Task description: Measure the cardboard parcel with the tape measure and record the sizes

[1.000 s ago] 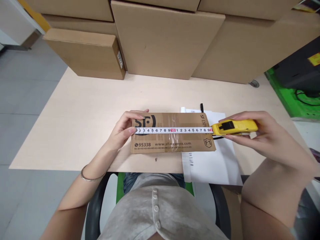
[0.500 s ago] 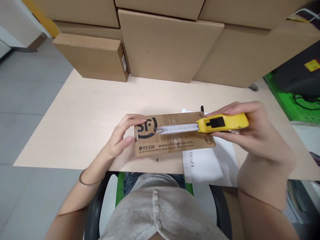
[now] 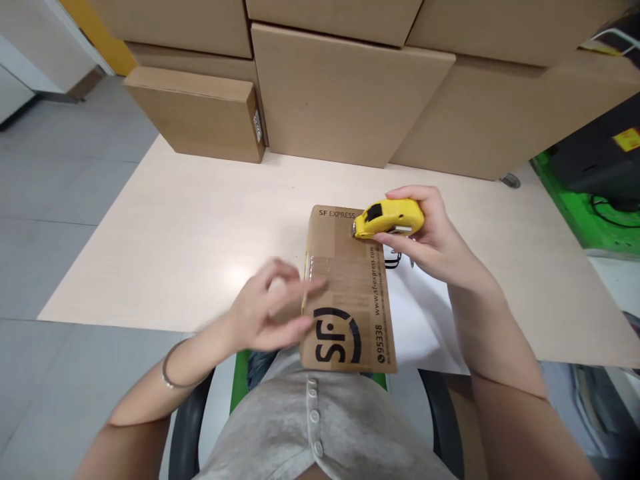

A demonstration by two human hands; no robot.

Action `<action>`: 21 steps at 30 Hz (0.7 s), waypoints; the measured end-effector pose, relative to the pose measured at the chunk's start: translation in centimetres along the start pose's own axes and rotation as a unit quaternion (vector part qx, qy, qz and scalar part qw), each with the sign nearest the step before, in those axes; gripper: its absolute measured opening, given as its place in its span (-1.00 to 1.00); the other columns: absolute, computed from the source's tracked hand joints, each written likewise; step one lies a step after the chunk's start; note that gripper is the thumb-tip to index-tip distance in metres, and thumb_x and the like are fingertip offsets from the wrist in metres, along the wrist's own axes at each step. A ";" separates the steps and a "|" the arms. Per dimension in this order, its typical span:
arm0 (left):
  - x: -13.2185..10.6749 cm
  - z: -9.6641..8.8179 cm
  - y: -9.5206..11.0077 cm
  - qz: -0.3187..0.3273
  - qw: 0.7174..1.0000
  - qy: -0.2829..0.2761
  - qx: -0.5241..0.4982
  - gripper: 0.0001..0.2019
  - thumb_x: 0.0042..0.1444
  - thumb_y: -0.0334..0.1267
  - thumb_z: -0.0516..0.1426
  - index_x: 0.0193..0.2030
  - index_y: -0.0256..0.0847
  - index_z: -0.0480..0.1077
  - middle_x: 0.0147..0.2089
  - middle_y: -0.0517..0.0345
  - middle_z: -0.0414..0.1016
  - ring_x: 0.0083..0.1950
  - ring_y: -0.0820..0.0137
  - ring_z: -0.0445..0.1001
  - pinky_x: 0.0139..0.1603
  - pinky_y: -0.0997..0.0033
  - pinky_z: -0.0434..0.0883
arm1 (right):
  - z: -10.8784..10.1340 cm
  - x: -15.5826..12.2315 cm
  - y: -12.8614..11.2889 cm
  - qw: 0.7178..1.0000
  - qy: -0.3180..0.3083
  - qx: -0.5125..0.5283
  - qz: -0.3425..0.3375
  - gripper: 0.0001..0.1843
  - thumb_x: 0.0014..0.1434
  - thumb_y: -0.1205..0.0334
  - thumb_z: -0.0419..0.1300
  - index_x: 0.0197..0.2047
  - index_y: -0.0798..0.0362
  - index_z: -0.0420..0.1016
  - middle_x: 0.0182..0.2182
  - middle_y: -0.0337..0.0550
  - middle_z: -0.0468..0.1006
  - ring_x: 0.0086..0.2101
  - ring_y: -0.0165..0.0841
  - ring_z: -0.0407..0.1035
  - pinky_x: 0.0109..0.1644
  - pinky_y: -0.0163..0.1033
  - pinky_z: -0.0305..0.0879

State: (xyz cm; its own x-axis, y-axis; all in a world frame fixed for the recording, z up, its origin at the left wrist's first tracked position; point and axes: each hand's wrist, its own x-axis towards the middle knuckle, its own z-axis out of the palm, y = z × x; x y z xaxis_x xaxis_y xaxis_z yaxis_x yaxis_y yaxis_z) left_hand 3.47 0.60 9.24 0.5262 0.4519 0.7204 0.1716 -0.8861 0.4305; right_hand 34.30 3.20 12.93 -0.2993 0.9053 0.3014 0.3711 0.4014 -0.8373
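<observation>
A flat brown SF Express carton [image 3: 347, 287] lies lengthwise on the light table [image 3: 190, 233], its near end overhanging the front edge above my lap. My left hand [image 3: 270, 310] is at the carton's left side, fingers spread and blurred by motion, touching or just beside its edge. My right hand [image 3: 425, 237] grips a yellow tape measure [image 3: 390, 219] at the carton's far right corner, with the blade drawn in.
Large cardboard boxes [image 3: 350, 93] are stacked along the table's far edge, a smaller one [image 3: 200, 113] at the left. A white sheet of paper [image 3: 420, 313] lies under and right of the carton. Green equipment [image 3: 590, 193] stands at the right.
The tape blade has retracted into its case. The carton has turned a quarter turn from crosswise to lengthwise. My left hand let go of the tape's end and moved to the carton's side.
</observation>
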 end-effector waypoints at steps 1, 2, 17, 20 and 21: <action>0.3 0.4 -1.1 -0.078 0.997 0.007 -0.019 -0.45 0.36 0.01 0.18 0.43 -0.06 0.30 0.01 0.00 0.50 0.02 0.21 0.52 0.01 0.13 0.62 | 0.0 0.1 0.0 1.000 -0.010 -0.004 0.000 -0.44 0.28 0.14 0.38 0.26 -0.32 0.29 0.10 -0.26 0.51 -0.02 -0.26 0.54 0.09 -0.02 0.56; 0.6 0.8 -2.3 -0.133 0.989 0.007 -0.060 -0.32 0.32 0.10 0.20 0.51 0.01 0.18 0.24 -0.08 0.42 0.24 0.09 0.45 0.23 -0.03 0.54 | -0.1 0.1 -0.2 1.000 -0.011 -0.011 0.000 -0.45 0.29 0.13 0.37 0.26 -0.32 0.29 0.09 -0.26 0.52 -0.02 -0.26 0.53 0.09 -0.02 0.56; 1.3 4.7 -8.1 -0.209 0.916 -0.007 -0.344 -0.35 0.24 0.14 0.27 0.40 0.11 0.24 0.37 0.05 0.33 0.44 -0.02 0.26 0.49 -0.15 0.24 | 3.2 4.3 -3.8 0.974 -0.073 -0.197 -0.084 -0.53 0.34 0.05 0.28 0.27 -0.18 0.37 0.20 -0.16 0.58 0.00 -0.15 0.57 0.00 -0.04 0.51; 1.7 4.7 -8.1 -0.195 0.915 -0.001 -0.354 -0.36 0.19 0.14 0.30 0.36 0.12 0.30 0.38 0.05 0.33 0.43 0.00 0.29 0.48 -0.12 0.27 | 1.1 2.6 -3.1 0.979 -0.059 -0.184 -0.065 -0.51 0.32 0.03 0.32 0.28 -0.20 0.40 0.20 -0.15 0.57 -0.04 -0.18 0.57 -0.11 -0.12 0.52; 1.9 4.7 -8.1 -0.201 0.911 -0.001 -0.359 -0.41 0.22 0.16 0.27 0.33 0.11 0.33 0.37 0.05 0.35 0.43 0.01 0.31 0.46 -0.13 0.29 | 0.5 2.1 -2.8 0.982 -0.053 -0.175 -0.055 -0.50 0.31 0.03 0.34 0.28 -0.21 0.41 0.20 -0.14 0.56 -0.05 -0.18 0.57 -0.17 -0.15 0.52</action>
State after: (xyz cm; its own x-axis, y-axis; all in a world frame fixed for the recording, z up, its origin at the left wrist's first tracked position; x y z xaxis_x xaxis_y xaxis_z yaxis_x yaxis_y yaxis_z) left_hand 7.00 8.18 4.56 0.5429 0.7247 0.4244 -0.2374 -0.3522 0.9053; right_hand 32.15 3.88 15.69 -0.4372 0.8416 0.3170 0.6048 0.5360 -0.5890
